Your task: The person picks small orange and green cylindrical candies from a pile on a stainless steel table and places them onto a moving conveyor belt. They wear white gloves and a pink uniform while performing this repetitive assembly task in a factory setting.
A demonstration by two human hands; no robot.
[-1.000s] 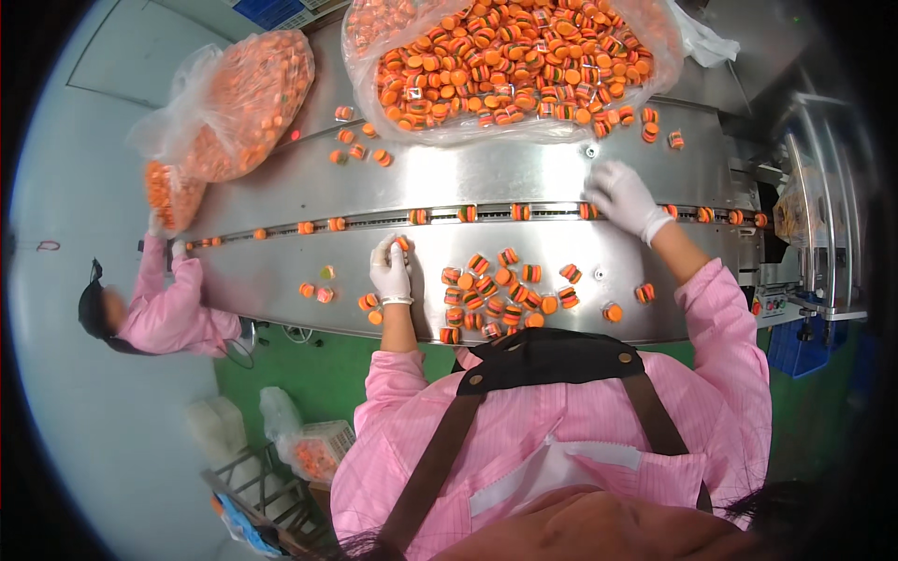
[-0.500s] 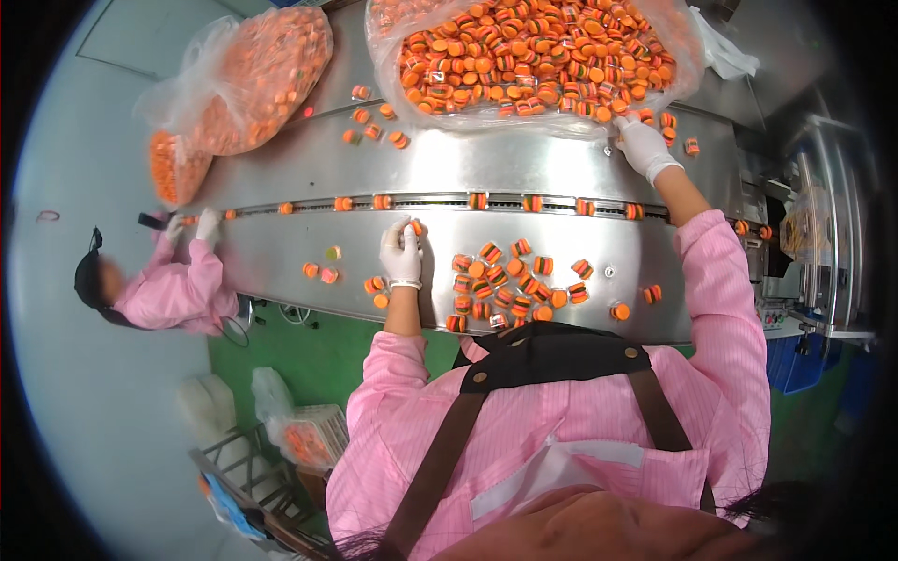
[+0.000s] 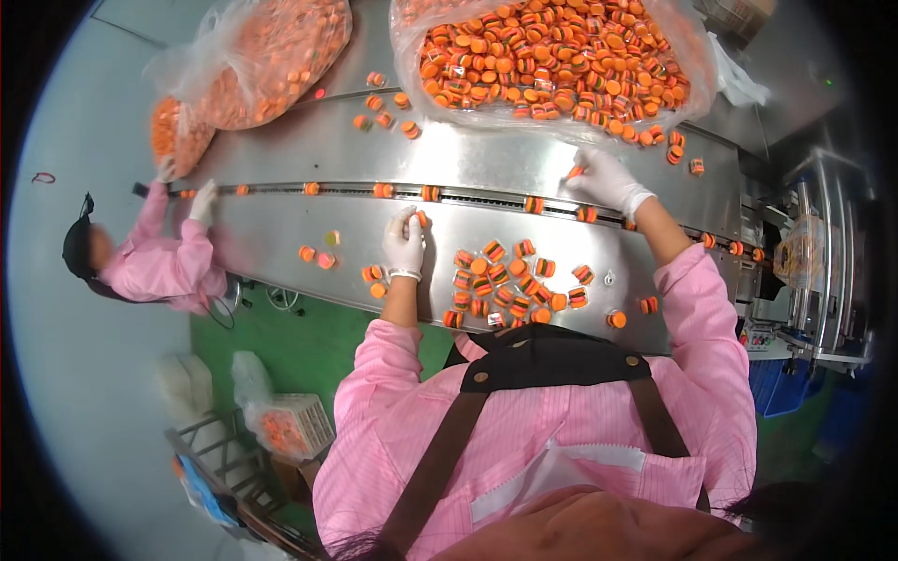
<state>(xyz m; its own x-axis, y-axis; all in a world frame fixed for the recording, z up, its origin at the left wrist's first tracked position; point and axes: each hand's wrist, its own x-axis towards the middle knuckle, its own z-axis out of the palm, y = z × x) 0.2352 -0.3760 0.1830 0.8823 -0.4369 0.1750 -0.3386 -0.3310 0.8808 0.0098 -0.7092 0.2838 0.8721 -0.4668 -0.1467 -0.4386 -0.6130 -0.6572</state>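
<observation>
My left hand point(image 3: 403, 247), in a white glove, is just on the near side of the narrow conveyor channel point(image 3: 477, 198). Its thumb and fingers pinch a burger-shaped candy point(image 3: 421, 219), orange and apparently wrapped in clear film. Beyond the channel, to the right, my gloved right hand point(image 3: 610, 180) is closed on another orange candy point(image 3: 574, 172) held at its fingertips. Spaced-out candies lie along the channel, such as a striped candy point(image 3: 533, 205) between my hands. Between my forearms a loose pile of candies point(image 3: 502, 285) rests on the steel table point(image 3: 346, 220).
A large open clear bag of candies point(image 3: 552, 70) lies on the far side. More filled bags point(image 3: 281, 65) are at far left. A co-worker in pink point(image 3: 164, 251) reaches to the channel's left end. A machine point(image 3: 818, 252) stands at right; a crate point(image 3: 304, 425) sits lower left.
My right hand has come away from the bag's edge, leftward and nearer to the channel, with a candy now visible in its fingers. The candies in the channel have shifted right.
</observation>
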